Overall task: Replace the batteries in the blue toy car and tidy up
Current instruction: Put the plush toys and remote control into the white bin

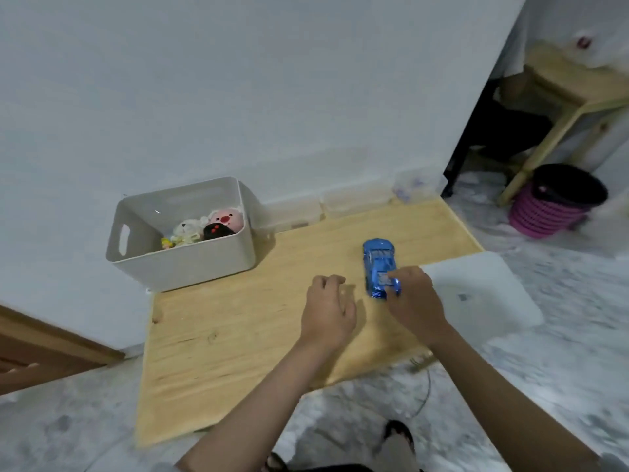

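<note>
A shiny blue toy car (378,260) stands on its wheels on the wooden table (238,335), nose pointing away from me. My right hand (413,301) grips its near end with fingers wrapped around the rear. My left hand (328,310) hovers just left of the car, fingers loosely curled, holding nothing. No batteries or tools are visible.
A grey plastic bin (183,264) with several plush toys stands at the table's back left against the wall. A white stool or board (483,291) adjoins the table's right edge. A pink and black basket (558,202) sits on the floor under another wooden table (571,86).
</note>
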Demonstrator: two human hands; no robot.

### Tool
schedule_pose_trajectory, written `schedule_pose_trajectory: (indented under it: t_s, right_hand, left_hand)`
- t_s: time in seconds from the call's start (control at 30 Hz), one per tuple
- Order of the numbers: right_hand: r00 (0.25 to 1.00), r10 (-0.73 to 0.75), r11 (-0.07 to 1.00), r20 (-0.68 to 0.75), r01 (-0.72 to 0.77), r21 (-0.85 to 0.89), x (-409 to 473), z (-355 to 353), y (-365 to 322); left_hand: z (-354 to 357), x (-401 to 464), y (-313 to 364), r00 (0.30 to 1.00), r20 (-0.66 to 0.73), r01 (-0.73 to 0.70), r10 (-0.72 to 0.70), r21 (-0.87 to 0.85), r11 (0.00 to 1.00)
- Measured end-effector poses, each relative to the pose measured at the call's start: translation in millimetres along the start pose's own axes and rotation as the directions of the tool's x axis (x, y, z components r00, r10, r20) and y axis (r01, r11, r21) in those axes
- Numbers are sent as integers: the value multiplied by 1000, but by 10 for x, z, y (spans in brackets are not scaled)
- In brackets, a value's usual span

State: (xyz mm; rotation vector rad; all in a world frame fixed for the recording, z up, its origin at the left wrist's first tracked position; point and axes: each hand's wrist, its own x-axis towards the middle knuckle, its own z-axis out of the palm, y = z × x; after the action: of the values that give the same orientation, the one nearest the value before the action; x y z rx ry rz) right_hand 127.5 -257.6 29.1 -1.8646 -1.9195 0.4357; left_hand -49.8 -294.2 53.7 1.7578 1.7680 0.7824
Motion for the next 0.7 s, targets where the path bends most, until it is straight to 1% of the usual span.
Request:
schedule_pose_trajectory:
  t_s: [0.1, 0.17, 0.27, 0.37, 0.4, 0.43, 0.5, 0.57, 0.7]
  right_hand:
    - [983, 183, 983, 4, -183, 7, -19, -301, 653]
    - [964, 264, 964, 11, -263, -46, -6, -482, 1063]
    - [910, 412, 908, 58, -403, -118, 38, -698, 1618]
    - [860, 505, 848, 74, -478, -227, 93, -830, 2006]
    - [836, 541, 826, 90, -508, -245, 114, -857, 2108]
    - [809, 574, 811, 126, -540, -227, 130, -880, 2189]
    - [773, 595, 803, 221, -586, -110, 143, -895, 2298]
    - [778, 559, 813, 287, -583, -5, 131, -887, 2354]
    - [795, 538, 820, 280, -571, 46, 92, -887, 2397]
  left_hand:
    - [562, -121, 409, 984, 150, 101, -92, -53, 993]
    - [937, -144, 607, 963, 235, 140, -132, -16, 990]
    - [1409, -131, 816, 914, 315, 253, -254, 44, 966]
    - [1721, -95, 964, 878, 304, 354, -370, 110, 929]
    - [1787, -77, 1001, 870, 279, 382, -406, 136, 914]
    - [1835, -55, 1031, 861, 249, 415, -444, 163, 895]
    - [1897, -14, 1069, 838, 212, 465, -502, 203, 862]
    - [1952, 19, 1090, 825, 221, 480, -520, 213, 851]
    - [2002, 52, 1121, 808, 235, 518, -540, 152, 842]
